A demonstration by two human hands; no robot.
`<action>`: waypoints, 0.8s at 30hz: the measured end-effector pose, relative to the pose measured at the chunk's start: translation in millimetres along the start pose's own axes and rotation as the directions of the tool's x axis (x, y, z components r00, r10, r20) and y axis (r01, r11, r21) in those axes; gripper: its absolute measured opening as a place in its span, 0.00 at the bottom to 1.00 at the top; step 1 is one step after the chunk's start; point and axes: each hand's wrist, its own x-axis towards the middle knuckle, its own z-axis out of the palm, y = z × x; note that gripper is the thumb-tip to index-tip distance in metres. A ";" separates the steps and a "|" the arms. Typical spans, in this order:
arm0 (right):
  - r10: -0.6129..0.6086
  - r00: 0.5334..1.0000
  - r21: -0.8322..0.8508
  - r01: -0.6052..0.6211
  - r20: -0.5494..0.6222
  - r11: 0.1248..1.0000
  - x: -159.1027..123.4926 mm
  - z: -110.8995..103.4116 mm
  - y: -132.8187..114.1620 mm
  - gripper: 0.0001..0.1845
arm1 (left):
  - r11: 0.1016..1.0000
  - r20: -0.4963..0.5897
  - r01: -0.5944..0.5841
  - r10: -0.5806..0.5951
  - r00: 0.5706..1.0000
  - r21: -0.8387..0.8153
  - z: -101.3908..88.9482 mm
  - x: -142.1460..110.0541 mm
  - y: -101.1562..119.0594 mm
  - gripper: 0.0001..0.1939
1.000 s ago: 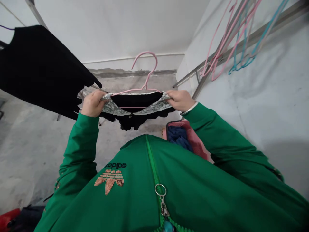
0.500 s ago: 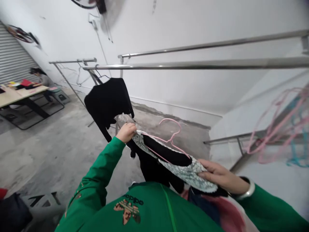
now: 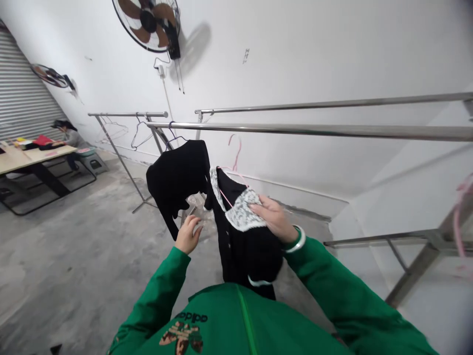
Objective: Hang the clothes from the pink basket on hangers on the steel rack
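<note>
My right hand (image 3: 272,218) presses on the grey-and-white lace collar (image 3: 240,212) of a black garment (image 3: 246,256), which hangs down in front of me. A pink wire hanger (image 3: 234,153) sits inside that collar, its hook rising above the neckline. My left hand (image 3: 188,235) is raised to the left of the garment, fingers loosely curled, holding nothing. Beyond it, a black top (image 3: 177,177) hangs from a steel rail (image 3: 332,129) on another hanger.
A second steel rail (image 3: 325,104) runs parallel behind, and a rack with bare hangers (image 3: 127,116) stands further left. A person sits at a table (image 3: 33,158) far left by a roller shutter (image 3: 22,91). A fan (image 3: 146,24) is on the wall above the concrete floor (image 3: 74,271).
My left hand has let go of the collar and moved clear of it. The garment now hangs more upright from my right hand, and the view has swung up to show more of the room.
</note>
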 end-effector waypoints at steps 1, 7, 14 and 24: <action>-0.061 0.998 -0.034 0.061 -0.007 0.998 20.1 12.6 5.4 0.18 | 1.000 0.013 0.019 -0.019 1.000 -0.023 -1.3 -7.1 -5.4 0.09; -0.352 0.933 -0.321 0.313 -0.070 0.894 130.7 70.7 36.9 0.10 | 0.985 0.110 0.147 -0.137 0.984 -0.087 -13.6 -50.1 -37.9 0.09; -0.433 0.891 -0.529 0.305 -0.134 0.792 207.9 109.6 51.6 0.04 | 0.939 0.147 0.320 -0.302 0.942 -0.125 -25.0 -87.2 -70.4 0.11; -0.365 0.892 -0.642 0.119 -0.265 0.757 249.7 142.4 75.3 0.09 | 0.909 0.184 0.401 -0.377 0.908 -0.115 -30.4 -101.5 -76.9 0.13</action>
